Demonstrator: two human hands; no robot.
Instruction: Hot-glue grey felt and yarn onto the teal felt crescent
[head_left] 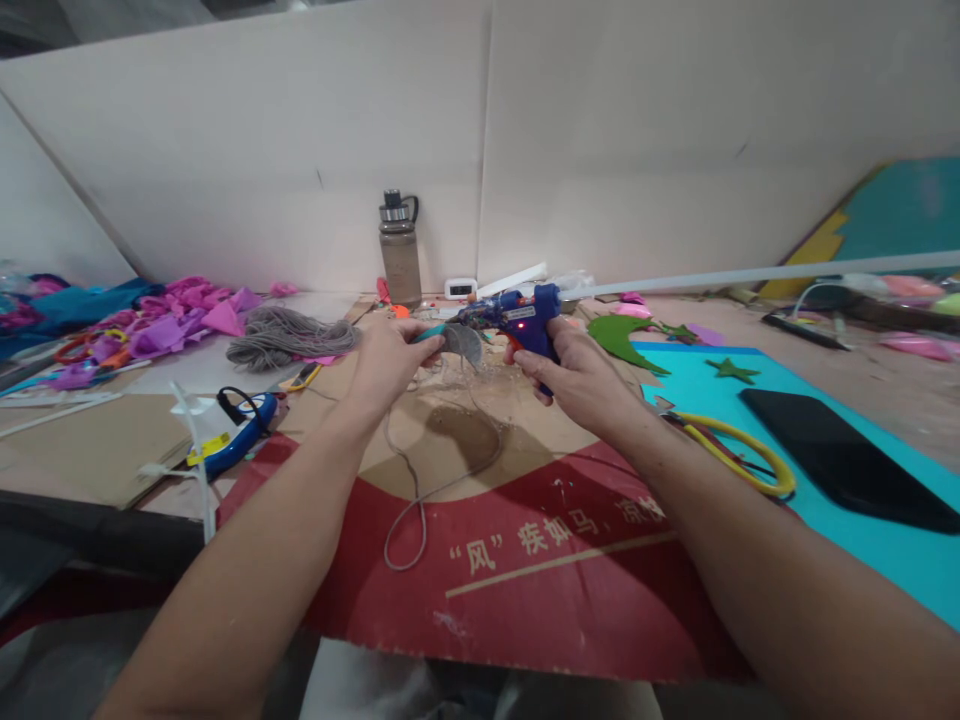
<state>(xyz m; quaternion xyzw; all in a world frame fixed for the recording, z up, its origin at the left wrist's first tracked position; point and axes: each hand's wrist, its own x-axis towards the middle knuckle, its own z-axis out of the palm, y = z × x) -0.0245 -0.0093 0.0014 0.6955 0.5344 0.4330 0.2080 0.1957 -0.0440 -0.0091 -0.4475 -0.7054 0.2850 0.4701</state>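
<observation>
My right hand [577, 365] is wrapped round the handle of a blue hot glue gun [531, 312]. A small red light glows on its side, and a long white glue stick [720, 275] runs out of its back to the right. My left hand [390, 345] pinches a small grey rounded piece [463, 345] with a teal part at the fingers. The gun's nozzle is close to this piece; whether they touch I cannot tell. A thin grey cord [421, 500] loops down from there onto the red and tan cardboard [555, 610].
A bundle of grey cord [289, 338] lies left, near pink and purple scraps [195, 310]. A bottle [400, 250] stands at the back wall. Yellow-handled scissors [739, 455] and a black phone [847, 455] lie on blue sheet [705, 360] at right. A blue-and-white power strip [240, 435] sits left.
</observation>
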